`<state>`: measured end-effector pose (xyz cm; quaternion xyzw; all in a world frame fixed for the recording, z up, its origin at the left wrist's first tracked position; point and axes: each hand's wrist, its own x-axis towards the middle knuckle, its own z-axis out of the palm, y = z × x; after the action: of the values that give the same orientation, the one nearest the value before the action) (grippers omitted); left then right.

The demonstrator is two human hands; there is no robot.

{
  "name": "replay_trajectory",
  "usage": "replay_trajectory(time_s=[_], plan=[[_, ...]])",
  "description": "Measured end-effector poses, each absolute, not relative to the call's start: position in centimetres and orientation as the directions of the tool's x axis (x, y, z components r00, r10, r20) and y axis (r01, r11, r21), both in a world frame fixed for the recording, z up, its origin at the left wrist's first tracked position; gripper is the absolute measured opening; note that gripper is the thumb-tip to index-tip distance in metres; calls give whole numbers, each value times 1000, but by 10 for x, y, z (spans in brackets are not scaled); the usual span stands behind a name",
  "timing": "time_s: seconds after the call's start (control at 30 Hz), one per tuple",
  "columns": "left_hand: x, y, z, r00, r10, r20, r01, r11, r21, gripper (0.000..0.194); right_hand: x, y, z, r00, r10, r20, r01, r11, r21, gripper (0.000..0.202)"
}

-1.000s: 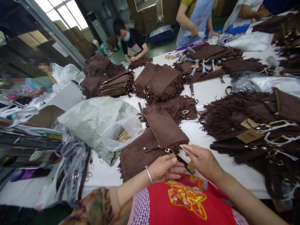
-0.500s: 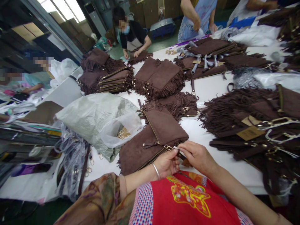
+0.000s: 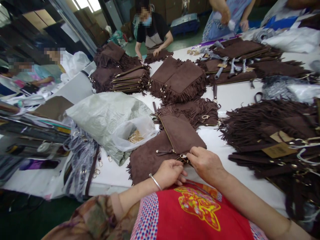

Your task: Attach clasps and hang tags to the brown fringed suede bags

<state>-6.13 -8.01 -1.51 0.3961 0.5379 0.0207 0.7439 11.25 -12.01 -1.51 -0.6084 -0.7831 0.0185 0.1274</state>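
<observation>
Apron [image 3: 172, 216]: red, a yellow figure printed on the front; worn by the person.
Left hand [image 3: 168, 173]: bracelet [image 3: 155, 182] worn at the wrist; grip half curled just beside the near edge of the bags; whether anything is held cannot be told.
Right hand [image 3: 206, 165]: grip closed in a pinch at the metal clasp, finer detail being hidden by the fingers.
Metal clasp [image 3: 183, 156]: gold-toned, placed at the near edge of the bags, between the two hands.
Lower bag [image 3: 147, 158]: brown, fringed at the left edge; laid flat on the white worktop [image 3: 212, 136], directly before the person.
Upper bag [image 3: 185, 133]: brown, zipped along one edge; laid across the lower bag.
Loose clasps [image 3: 100, 163]: metal, scattered at the left on the worktop.
Wrapped straps [image 3: 81, 166]: bundled in clear plastic, left of the loose clasps.
Right pile [image 3: 265, 116]: brown fringed bags, heaped; paper tags [image 3: 278, 150] and white cords laid on it.
Plastic bag [image 3: 120, 136]: translucent, mouth open; brown tags [image 3: 136, 136] seen inside.
Sack [image 3: 100, 110]: pale grey-green, crumpled, touched by the plastic bag.
Fringed bag [image 3: 190, 111]: laid just beyond the upper bag.
Middle stack [image 3: 185, 80]: brown bags, fringe hanging.
Left stack [image 3: 130, 80]: brown bags, zips turned outward.
Far right stack [image 3: 242, 50]: brown bags, some with grey-wrapped parts.
Masked co-worker [image 3: 153, 38]: dark top; both hands lowered to a brown fringed piece.
</observation>
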Motion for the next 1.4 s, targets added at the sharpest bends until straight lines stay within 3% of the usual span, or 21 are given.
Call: replay_trajectory(time_s=[0.1, 0.53, 0.63, 0.8, 1.0, 1.17, 1.4], plan=[[-64, -79, -10, 333, 579, -744, 347, 659, 668, 32, 108, -119, -16, -243, 946, 214, 946, 280, -162, 12], [-52, -76, -13, 339, 687, -642, 350, 542, 765, 27, 94, -124, -22, -290, 913, 287, 942, 324, -80, 15], [-53, -76, -16, 366, 724, -585, 363, 468, 806, 32, 94, -124, -28, -268, 913, 306, 940, 318, -126, 17], [-56, -72, -21, 463, 799, -385, 467, 149, 872, 33, 98, -121, -36, -119, 937, 328, 931, 220, -291, 20], [-50, -68, -21, 466, 826, -317, 551, 10, 834, 29, 100, -119, -46, -38, 938, 345, 895, 185, -405, 20], [-45, -67, -21, 497, 854, -156, 621, -224, 751, 25, 102, -116, -50, -36, 934, 354, 877, 200, -438, 20], [-43, -63, -21, 511, 850, -123, 691, -322, 648, 27, 98, -116, -52, 21, 919, 394, 898, 156, -411, 19]])
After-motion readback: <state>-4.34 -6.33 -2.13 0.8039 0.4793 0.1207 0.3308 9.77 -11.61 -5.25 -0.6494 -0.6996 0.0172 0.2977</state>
